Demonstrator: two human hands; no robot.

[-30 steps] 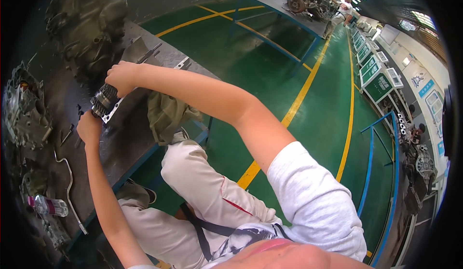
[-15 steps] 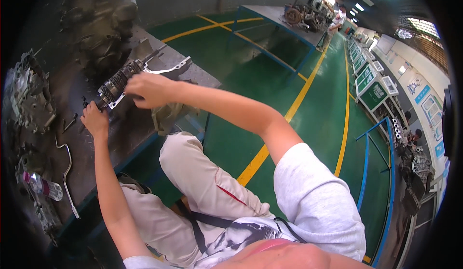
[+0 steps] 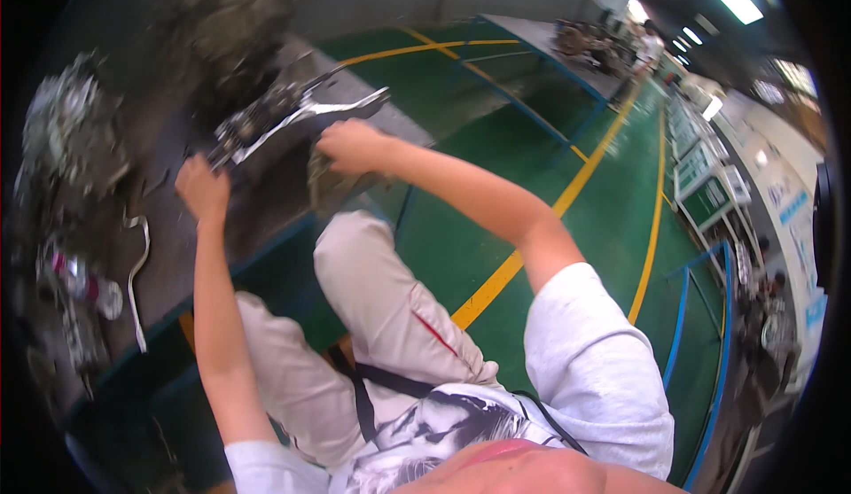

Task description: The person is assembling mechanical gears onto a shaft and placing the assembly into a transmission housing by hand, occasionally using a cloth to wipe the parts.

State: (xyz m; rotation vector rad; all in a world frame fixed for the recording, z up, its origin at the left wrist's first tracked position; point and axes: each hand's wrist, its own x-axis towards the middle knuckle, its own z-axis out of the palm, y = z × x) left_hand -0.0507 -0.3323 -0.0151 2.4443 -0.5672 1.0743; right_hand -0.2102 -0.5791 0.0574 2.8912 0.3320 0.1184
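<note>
Left hand (image 3: pixel 202 188): raised at the workbench edge, fingers curled up at the dark end of the metal part; touching it, but motion blur hides whether the fingers actually close around it, cannot tell.
Right hand (image 3: pixel 350 144): closed in a fist at the bright bracket end of the same part, gripping it from the right.
Metal part (image 3: pixel 275 120): long assembly, dark toothed end at the left, shiny flat bracket arms at the right; held above the bench, tilted, spanning between both hands. Blurred.
Workbench (image 3: pixel 168 255): dark, dirty top with blue edge, runs along the person's left.
Rag (image 3: pixel 324 184): greyish cloth on the bench edge just under the right hand.
Bent metal strip (image 3: pixel 135 272): pale, lies on the bench nearer the person, well apart from the hands.
Scrap pile (image 3: pixel 75 131): grey machine parts, left of the left hand.
Floor (image 3: pixel 585 193): green with yellow lines.
</note>
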